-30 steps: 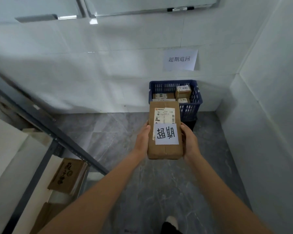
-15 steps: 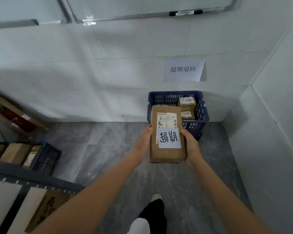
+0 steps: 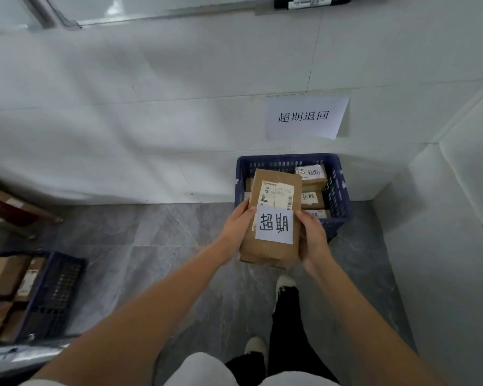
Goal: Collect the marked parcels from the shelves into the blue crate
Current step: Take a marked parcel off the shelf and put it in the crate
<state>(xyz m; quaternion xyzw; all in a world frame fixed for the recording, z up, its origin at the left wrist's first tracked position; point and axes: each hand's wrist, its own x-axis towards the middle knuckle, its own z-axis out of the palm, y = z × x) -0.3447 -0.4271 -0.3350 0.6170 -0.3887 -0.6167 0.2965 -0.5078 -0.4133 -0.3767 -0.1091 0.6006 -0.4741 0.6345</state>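
A brown cardboard parcel (image 3: 271, 246) with a shipping label and a white handwritten slip is held out in front of me. My left hand (image 3: 236, 227) grips its left side and my right hand (image 3: 313, 238) grips its right side. Its far end overlaps the near edge of the blue crate (image 3: 338, 190), which stands on the floor against the wall in the corner. Several smaller marked parcels (image 3: 311, 175) lie inside the crate.
A paper sign (image 3: 304, 117) hangs on the white wall above the crate. Another blue crate (image 3: 53, 296) with boxes sits at the lower left, wooden slats (image 3: 17, 207) beyond it. A white wall closes the right side. My legs and shoes stand on grey floor tiles.
I have stepped closer to the blue crate, and the parcel in both hands has moved forward over its near edge. The shelf frame at the left has dropped out of view.
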